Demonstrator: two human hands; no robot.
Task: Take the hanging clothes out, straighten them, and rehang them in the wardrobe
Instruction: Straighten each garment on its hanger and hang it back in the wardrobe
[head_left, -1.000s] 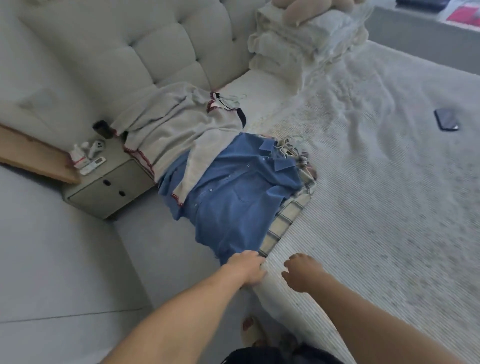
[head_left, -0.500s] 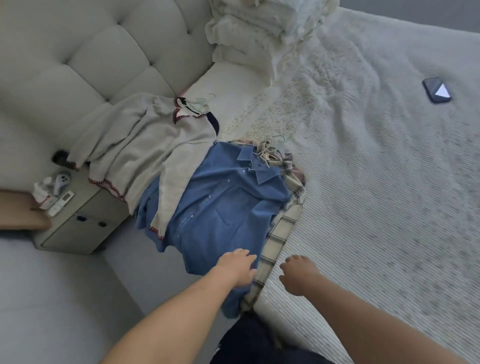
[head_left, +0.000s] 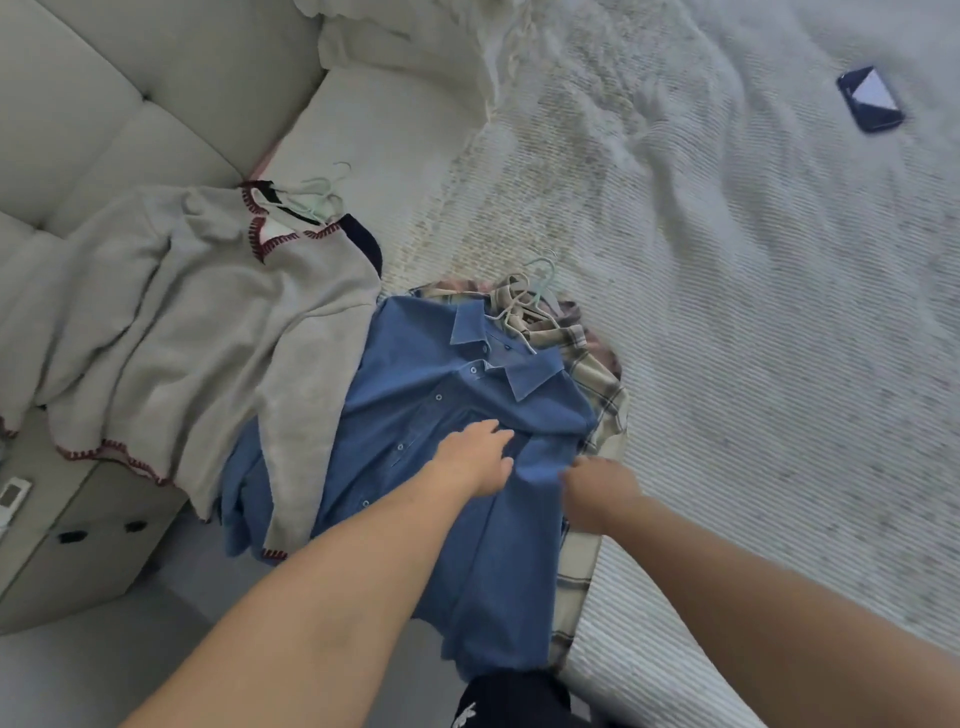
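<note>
My left hand (head_left: 475, 457) lies flat, fingers straight, on the chest of the blue shirt (head_left: 457, 467); my right hand (head_left: 597, 488) is curled at the shirt's right side, apparently pinching a fold, though I cannot see the fingertips.

Furthest left, a bedside cabinet (head_left: 78, 551) stands below the bed's left edge, drawers closed, contents hidden. Next, a grey sweater (head_left: 208, 332) drapes over that edge, its hanger (head_left: 319, 195) by the neckline. The blue shirt lies near the same edge, overlapping a plaid shirt (head_left: 597, 395). Its long axis runs from the collar, far from me, to the hem hanging over the edge towards me. The hanger hooks (head_left: 535, 283) sit beyond the collar, ahead of both hands, the right likely nearer. A phone (head_left: 870, 98) rests towards the bed's far right.
</note>
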